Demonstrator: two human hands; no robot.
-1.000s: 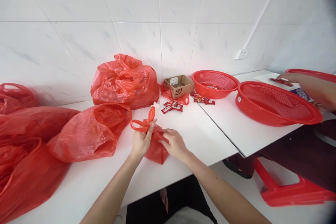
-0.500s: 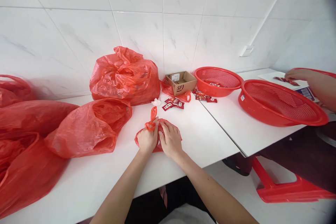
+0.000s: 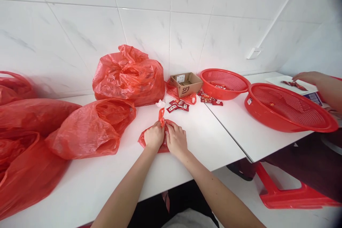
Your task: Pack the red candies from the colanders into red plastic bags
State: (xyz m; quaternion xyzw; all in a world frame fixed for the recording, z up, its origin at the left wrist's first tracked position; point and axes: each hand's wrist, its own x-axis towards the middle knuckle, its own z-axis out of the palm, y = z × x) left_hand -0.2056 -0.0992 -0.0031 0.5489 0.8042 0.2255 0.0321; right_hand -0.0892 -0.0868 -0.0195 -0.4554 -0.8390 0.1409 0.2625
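A small red plastic bag (image 3: 141, 139) lies on the white table in front of me, and both hands press around its gathered top. My left hand (image 3: 154, 136) is closed on the twisted neck from the left. Against it from the right, my right hand (image 3: 177, 139) has its fingers bent over the bag, with thumb and fingertips at the neck. A twisted handle loop (image 3: 161, 114) sticks up above the knuckles. What the bag contains is hidden. Just beyond lie several small dark red packets (image 3: 178, 105) and a crumpled white scrap (image 3: 160, 103).
Large red bags (image 3: 128, 78) crowd the left and back, including one open-mouthed bag (image 3: 88, 131). A small cardboard box (image 3: 186, 84) stands near the wall. Two red baskets, a back one (image 3: 224, 94) and a front one (image 3: 278, 123), sit right, near another person's hand (image 3: 307, 77).
The handle loop has become more upright and narrower, and my hands have drawn closer around the bag's neck. A small orange piece now shows in the front basket. The view has shifted slightly.
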